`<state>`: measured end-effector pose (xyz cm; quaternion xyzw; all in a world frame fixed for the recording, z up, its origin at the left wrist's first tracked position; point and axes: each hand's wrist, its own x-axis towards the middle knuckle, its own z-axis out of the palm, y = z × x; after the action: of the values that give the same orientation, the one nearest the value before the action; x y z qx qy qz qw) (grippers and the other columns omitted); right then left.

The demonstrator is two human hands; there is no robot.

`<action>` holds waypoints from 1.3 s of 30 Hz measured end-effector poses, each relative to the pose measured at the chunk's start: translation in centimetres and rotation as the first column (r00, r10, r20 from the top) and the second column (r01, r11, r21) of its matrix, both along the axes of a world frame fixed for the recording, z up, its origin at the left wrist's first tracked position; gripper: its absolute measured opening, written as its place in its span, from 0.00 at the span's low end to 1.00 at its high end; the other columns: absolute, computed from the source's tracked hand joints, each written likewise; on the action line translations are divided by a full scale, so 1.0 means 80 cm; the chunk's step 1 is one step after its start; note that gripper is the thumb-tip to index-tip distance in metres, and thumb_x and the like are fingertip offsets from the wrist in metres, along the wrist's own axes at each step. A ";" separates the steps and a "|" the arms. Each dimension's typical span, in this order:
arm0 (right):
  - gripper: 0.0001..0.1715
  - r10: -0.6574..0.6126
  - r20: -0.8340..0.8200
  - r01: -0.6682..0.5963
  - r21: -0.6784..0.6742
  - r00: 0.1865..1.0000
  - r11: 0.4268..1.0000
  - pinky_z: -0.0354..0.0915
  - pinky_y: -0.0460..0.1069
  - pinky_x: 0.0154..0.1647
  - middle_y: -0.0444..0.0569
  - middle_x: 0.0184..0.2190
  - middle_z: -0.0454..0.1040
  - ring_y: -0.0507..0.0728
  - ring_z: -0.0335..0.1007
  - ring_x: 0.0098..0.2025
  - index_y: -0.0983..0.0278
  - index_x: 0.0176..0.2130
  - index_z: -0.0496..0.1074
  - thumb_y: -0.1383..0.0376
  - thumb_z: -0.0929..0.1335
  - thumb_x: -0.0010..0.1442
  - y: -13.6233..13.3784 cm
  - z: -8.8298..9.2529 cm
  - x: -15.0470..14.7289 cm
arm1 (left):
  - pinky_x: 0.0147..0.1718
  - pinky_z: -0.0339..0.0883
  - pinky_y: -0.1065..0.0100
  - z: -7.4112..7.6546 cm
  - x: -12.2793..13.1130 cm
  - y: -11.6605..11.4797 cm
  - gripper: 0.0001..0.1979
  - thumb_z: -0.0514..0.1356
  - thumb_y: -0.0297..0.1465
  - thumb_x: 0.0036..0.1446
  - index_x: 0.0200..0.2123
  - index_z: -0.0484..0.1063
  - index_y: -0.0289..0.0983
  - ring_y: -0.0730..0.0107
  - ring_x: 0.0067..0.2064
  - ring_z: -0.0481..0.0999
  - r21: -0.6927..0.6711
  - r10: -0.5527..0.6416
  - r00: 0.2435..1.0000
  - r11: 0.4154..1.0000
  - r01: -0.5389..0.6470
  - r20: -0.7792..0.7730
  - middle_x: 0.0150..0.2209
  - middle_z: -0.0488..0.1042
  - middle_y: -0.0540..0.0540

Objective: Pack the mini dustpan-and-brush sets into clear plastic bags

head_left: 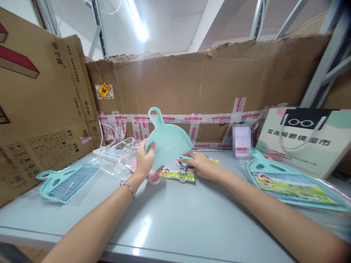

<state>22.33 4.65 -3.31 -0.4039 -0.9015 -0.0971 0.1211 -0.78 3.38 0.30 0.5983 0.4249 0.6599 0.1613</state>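
Note:
My left hand (pixel 144 157) grips a mint-green dustpan (pixel 170 142) by its left edge, thumb on the inner face, and holds it up off the table with the looped handle at the top. Low beside the pan's right corner, my right hand (pixel 204 166) has its fingers closed on a small mint-green looped piece (pixel 183 163), shaped like a brush handle; the rest of it is hidden. Beneath both hands lie pink looped parts (pixel 154 177) and a yellow-green printed card (pixel 175 174), partly covered.
A wrapped mint dustpan-and-brush set (pixel 71 182) lies left; another set (pixel 290 182) with a printed card lies right. Behind stand a power strip (pixel 111 155), a phone-like upright object (pixel 242 141), a paper bag (pixel 301 142) and large cardboard boxes (pixel 175 84). The table's front edge (pixel 153 257) is near.

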 end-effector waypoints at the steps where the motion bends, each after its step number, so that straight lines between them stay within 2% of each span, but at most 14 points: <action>1: 0.27 0.008 0.078 -0.005 -0.030 0.997 1.000 0.60 0.56 0.46 0.58 0.53 0.64 0.63 0.63 0.52 0.56 0.57 0.64 0.70 0.62 0.59 0.000 0.010 -0.004 | 0.35 0.62 0.69 -0.001 0.000 0.001 0.09 0.55 0.36 0.55 0.34 0.69 0.36 0.69 0.33 0.69 -0.003 0.003 1.000 1.000 -0.003 -0.005 0.31 0.72 0.49; 6: 0.23 0.021 0.337 0.046 -0.189 0.941 0.981 0.59 0.49 0.34 0.55 0.43 0.71 0.59 0.69 0.39 0.57 0.51 0.68 0.66 0.66 0.55 0.010 0.047 -0.029 | 0.35 0.61 0.69 -0.002 -0.003 0.005 0.08 0.54 0.34 0.55 0.34 0.69 0.36 0.69 0.34 0.69 -0.034 0.053 0.999 0.998 -0.053 0.003 0.31 0.72 0.49; 9: 0.18 0.084 0.374 -0.029 -0.151 0.924 0.988 0.57 0.49 0.36 0.53 0.40 0.73 0.59 0.69 0.41 0.60 0.45 0.72 0.65 0.68 0.52 0.020 0.052 -0.039 | 0.35 0.61 0.69 -0.002 -0.002 0.005 0.07 0.54 0.33 0.55 0.34 0.69 0.36 0.69 0.34 0.69 -0.030 0.061 0.998 0.998 -0.061 0.012 0.31 0.72 0.49; 12: 0.14 0.064 0.339 -0.038 -0.083 0.939 0.996 0.56 0.48 0.37 0.52 0.39 0.75 0.58 0.69 0.42 0.61 0.41 0.73 0.68 0.67 0.52 0.026 0.054 -0.034 | 0.35 0.61 0.69 -0.001 -0.001 0.003 0.06 0.54 0.32 0.55 0.33 0.68 0.37 0.69 0.34 0.69 -0.018 0.058 0.998 0.998 -0.058 0.012 0.31 0.72 0.49; 16: 0.13 -0.103 0.091 0.101 0.026 0.991 0.995 0.55 0.49 0.35 0.48 0.38 0.76 0.57 0.70 0.40 0.61 0.40 0.71 0.70 0.64 0.55 0.023 0.064 0.000 | 0.35 0.61 0.69 0.000 -0.001 0.002 0.07 0.54 0.34 0.56 0.33 0.67 0.37 0.68 0.34 0.69 0.001 0.080 0.996 0.997 -0.080 0.033 0.31 0.71 0.49; 19: 0.10 -0.208 -0.244 0.239 0.106 0.947 0.965 0.57 0.49 0.35 0.47 0.35 0.75 0.57 0.70 0.38 0.61 0.40 0.70 0.67 0.63 0.57 0.013 0.075 0.033 | 0.36 0.61 0.68 0.000 -0.003 0.003 0.07 0.54 0.35 0.57 0.34 0.66 0.37 0.68 0.35 0.68 0.010 0.105 0.993 0.994 -0.106 0.054 0.32 0.71 0.49; 21: 0.08 -0.167 -0.439 0.267 0.177 0.883 0.947 0.59 0.50 0.34 0.48 0.32 0.73 0.57 0.68 0.35 0.61 0.37 0.70 0.63 0.64 0.57 0.004 0.083 0.048 | 0.36 0.60 0.68 -0.001 -0.004 0.003 0.07 0.53 0.35 0.57 0.34 0.65 0.38 0.69 0.35 0.67 0.004 0.108 0.993 0.994 -0.108 0.054 0.32 0.69 0.49; 23: 0.09 -0.046 -0.589 0.270 0.299 0.807 0.915 0.61 0.52 0.36 0.50 0.31 0.70 0.58 0.66 0.36 0.61 0.33 0.70 0.58 0.66 0.56 -0.008 0.092 0.054 | 0.35 0.60 0.69 -0.004 -0.004 0.004 0.07 0.52 0.35 0.58 0.33 0.63 0.38 0.70 0.34 0.66 -0.015 0.101 0.994 0.995 -0.101 0.041 0.31 0.67 0.50; 26: 0.14 0.147 -0.695 0.264 0.447 0.704 0.855 0.61 0.55 0.40 0.49 0.31 0.67 0.58 0.64 0.37 0.60 0.27 0.68 0.53 0.66 0.54 -0.032 0.108 0.045 | 0.36 0.61 0.68 -0.010 -0.002 0.005 0.06 0.52 0.35 0.58 0.34 0.63 0.38 0.69 0.35 0.67 -0.028 0.068 0.998 0.997 -0.068 0.014 0.31 0.67 0.50; 28: 0.13 0.211 -0.746 0.176 0.403 0.631 0.898 0.61 0.54 0.38 0.47 0.28 0.68 0.56 0.64 0.33 0.60 0.27 0.67 0.54 0.66 0.54 -0.048 0.116 0.031 | 0.38 0.62 0.67 -0.013 0.001 0.005 0.06 0.52 0.34 0.57 0.36 0.64 0.38 0.68 0.37 0.68 -0.034 0.024 1.000 0.999 -0.024 0.008 0.34 0.69 0.49; 31: 0.12 0.126 -0.870 -0.050 0.116 0.477 0.992 0.61 0.50 0.30 0.43 0.24 0.68 0.53 0.63 0.27 0.61 0.29 0.66 0.54 0.66 0.53 -0.063 0.115 0.004 | 0.47 0.61 0.63 -0.014 0.008 0.001 0.13 0.53 0.30 0.55 0.45 0.66 0.40 0.64 0.47 0.69 -0.067 -0.108 0.994 0.992 0.108 0.006 0.45 0.71 0.46; 34: 0.11 -0.028 -0.911 -0.221 -0.129 0.411 0.967 0.62 0.49 0.29 0.44 0.26 0.70 0.53 0.65 0.27 0.61 0.34 0.65 0.56 0.65 0.54 -0.065 0.098 -0.022 | 0.56 0.56 0.62 -0.012 0.017 -0.007 0.24 0.53 0.26 0.53 0.55 0.62 0.45 0.64 0.58 0.61 -0.127 -0.267 0.963 0.955 0.268 0.026 0.59 0.62 0.48; 36: 0.10 -0.042 -0.909 -0.223 -0.147 0.416 0.964 0.62 0.50 0.34 0.45 0.30 0.71 0.54 0.67 0.32 0.61 0.37 0.64 0.59 0.64 0.55 -0.061 0.083 -0.035 | 0.57 0.55 0.62 -0.012 0.023 -0.013 0.25 0.53 0.26 0.54 0.56 0.62 0.47 0.64 0.61 0.59 -0.179 -0.403 0.915 0.898 0.402 0.032 0.61 0.60 0.50; 39: 0.07 -0.029 -0.886 -0.057 -0.062 0.462 0.996 0.62 0.52 0.40 0.47 0.33 0.70 0.56 0.66 0.37 0.61 0.36 0.64 0.62 0.64 0.55 -0.056 0.067 -0.044 | 0.55 0.59 0.61 -0.014 0.031 -0.019 0.20 0.53 0.30 0.56 0.53 0.67 0.45 0.62 0.58 0.64 -0.232 -0.575 0.817 0.790 0.567 0.041 0.57 0.67 0.49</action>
<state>18.78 0.14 2.07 -0.3928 -0.7145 0.1649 0.5550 1.73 1.88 -0.79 0.6859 0.3014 0.5160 0.4152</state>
